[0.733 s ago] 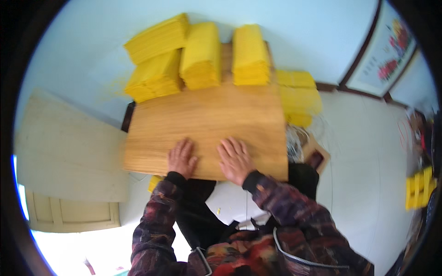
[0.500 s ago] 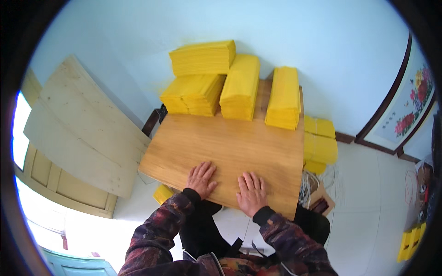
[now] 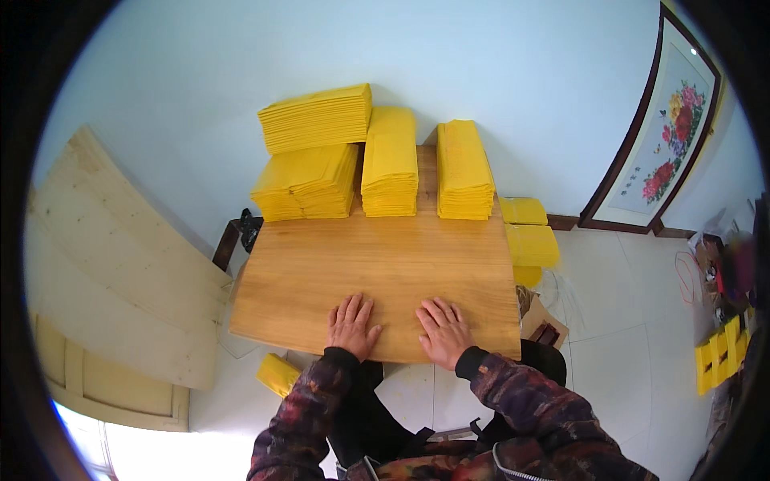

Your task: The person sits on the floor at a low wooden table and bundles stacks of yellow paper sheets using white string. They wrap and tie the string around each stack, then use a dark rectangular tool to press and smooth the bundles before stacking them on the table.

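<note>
My left hand (image 3: 353,327) lies palm down on the near edge of a wooden table (image 3: 361,256), fingers stretched out and holding nothing. To its right, my right hand (image 3: 445,331) rests flat on the same tabletop, fingers spread a little. Along the table's far side stand stacks of flat yellow folded pieces, too uniform to name more closely. One stack (image 3: 309,180) at the left carries another stack (image 3: 315,120) on top. Beside it is a long stack (image 3: 390,164), and a separate one (image 3: 465,172) sits farther right. Both hands are well apart from them.
More yellow bundles (image 3: 531,244) are on the floor right of the table. A brown carton (image 3: 544,325) is near my right knee. Pale boards (image 3: 120,256) lean at the left. A yellow bundle (image 3: 277,374) lies below the table's left corner. A framed flower picture (image 3: 662,136) stands at the right wall.
The view has turned slightly to the right, so the table and stacks appear farther left. Both hands stay flat on the tabletop; the stacks look unmoved on the table.
</note>
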A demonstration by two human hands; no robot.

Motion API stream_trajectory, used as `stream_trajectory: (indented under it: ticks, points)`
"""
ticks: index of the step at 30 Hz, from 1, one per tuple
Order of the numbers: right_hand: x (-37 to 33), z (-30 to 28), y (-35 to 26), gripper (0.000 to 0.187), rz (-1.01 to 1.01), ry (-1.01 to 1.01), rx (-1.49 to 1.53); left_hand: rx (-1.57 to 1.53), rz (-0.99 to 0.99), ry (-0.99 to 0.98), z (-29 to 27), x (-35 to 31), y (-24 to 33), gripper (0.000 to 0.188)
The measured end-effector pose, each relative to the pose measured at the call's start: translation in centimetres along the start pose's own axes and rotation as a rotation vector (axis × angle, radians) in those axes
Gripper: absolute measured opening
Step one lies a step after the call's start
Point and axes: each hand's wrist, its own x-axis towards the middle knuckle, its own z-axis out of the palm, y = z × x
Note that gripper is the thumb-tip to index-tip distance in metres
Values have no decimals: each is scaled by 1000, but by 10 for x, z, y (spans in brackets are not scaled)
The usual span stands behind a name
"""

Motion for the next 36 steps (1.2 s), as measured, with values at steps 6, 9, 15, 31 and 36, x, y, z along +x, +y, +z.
stream_trajectory:
  ticks: [6,9,15,31,36]
  points:
    - [0,-5,1,54,-23,-25,-7,26,-18,-11,-1,1,2,59]
    - [1,-8,-2,54,4,-36,9,34,-18,-37,-5,2,3,59]
    - [2,-5,-2,54,-22,-17,-16,5,-37,10,-1,0,3,56]
    - [239,46,129,44,602,264,1189,-1267,-466,366,76,225,-68,46]
    - [269,49,139,37,542,227,1625,-1346,-541,369,60,272,-68,51]
